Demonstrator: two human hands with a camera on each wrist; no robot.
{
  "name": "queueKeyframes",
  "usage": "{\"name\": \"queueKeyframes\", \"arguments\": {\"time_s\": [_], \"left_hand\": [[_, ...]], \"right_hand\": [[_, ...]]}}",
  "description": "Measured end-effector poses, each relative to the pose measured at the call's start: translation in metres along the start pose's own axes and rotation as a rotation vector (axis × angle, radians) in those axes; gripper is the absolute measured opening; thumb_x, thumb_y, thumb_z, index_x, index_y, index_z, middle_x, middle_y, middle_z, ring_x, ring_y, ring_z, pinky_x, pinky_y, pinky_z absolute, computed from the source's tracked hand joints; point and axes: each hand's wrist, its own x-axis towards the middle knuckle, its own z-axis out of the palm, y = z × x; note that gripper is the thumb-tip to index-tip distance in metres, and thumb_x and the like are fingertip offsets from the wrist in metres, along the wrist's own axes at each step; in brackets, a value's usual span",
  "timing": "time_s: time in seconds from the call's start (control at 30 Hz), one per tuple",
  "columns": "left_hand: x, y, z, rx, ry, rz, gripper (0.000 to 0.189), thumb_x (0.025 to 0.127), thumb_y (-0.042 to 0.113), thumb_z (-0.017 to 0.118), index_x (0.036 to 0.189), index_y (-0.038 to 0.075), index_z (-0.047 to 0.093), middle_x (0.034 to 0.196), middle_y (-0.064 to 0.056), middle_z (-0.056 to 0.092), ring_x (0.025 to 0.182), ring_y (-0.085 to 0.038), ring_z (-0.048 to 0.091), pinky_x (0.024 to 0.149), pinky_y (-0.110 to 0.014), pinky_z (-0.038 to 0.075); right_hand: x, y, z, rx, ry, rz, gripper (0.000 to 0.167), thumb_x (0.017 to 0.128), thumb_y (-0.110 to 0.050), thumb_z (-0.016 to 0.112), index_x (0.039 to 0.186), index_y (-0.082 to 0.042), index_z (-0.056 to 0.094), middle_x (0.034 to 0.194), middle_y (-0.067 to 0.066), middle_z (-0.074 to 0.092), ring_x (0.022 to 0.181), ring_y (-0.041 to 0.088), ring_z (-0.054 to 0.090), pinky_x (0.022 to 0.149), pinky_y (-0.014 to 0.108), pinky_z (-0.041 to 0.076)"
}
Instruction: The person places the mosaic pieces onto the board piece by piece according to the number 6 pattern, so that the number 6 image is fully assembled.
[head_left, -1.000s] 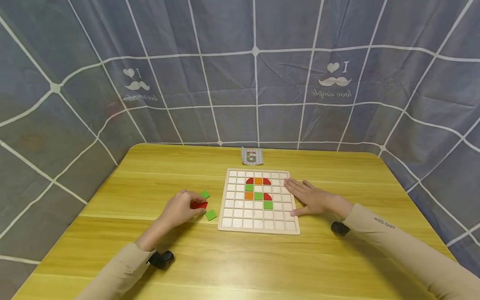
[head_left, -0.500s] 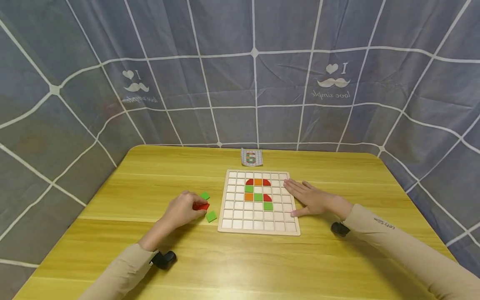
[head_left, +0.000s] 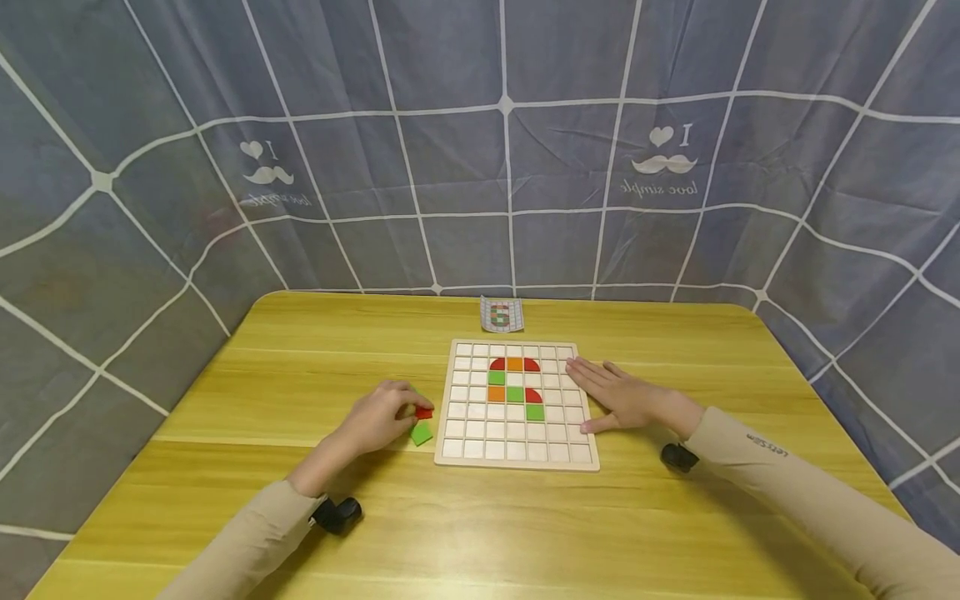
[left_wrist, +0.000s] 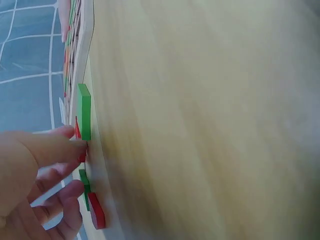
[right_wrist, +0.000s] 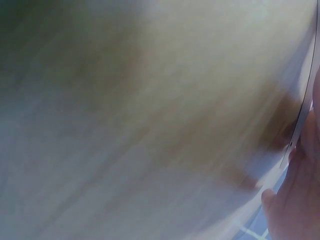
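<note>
- The left hand (head_left: 378, 417) is pinching a red piece (head_left: 425, 413) with bent fingers, it seems; fingertips are partly hiding it.
- A green square (head_left: 422, 433) is lying just beside it on the table (head_left: 465, 533).
- The wooden board (head_left: 517, 466) is sitting further right, holding colored pieces (head_left: 515, 394).
- The right hand (head_left: 626, 396) is resting flat, fingers straight, on the board's right edge.

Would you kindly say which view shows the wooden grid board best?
The head view, showing the wooden grid board nearly whole from above. The left wrist view catches part, almost edge-on; the right wrist view, only an edge strip.
</note>
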Motion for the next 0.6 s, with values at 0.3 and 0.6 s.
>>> {"name": "queueKeyframes", "arguments": {"time_s": [0.3,0.6], "left_hand": [[0.012,0.006,0.003,-0.048,0.042,0.056,0.027,0.083,-0.005,0.062,0.1,0.011,0.076,0.097,-0.001,0.073,0.09,-0.019,0.062,0.076,-0.036,0.052],[0.012,0.018,0.005,-0.06,0.095,-0.143,0.027,0.079,0.023,0.078,0.102,0.011,0.075,0.087,-0.003,0.068,0.075,-0.013,0.054,0.054,-0.024,0.04]], "right_hand": [[0.001,0.002,0.001,0.0,-0.003,0.002,0.098,0.09,-0.061,0.05,0.154,0.0,0.007,0.161,0.019,0.002,0.149,0.037,0.005,0.115,0.061,0.01],[0.0,0.0,0.001,-0.007,-0.006,0.006,0.096,0.091,-0.058,0.052,0.153,0.001,0.008,0.161,0.019,0.003,0.148,0.037,0.006,0.116,0.06,0.01]]}}
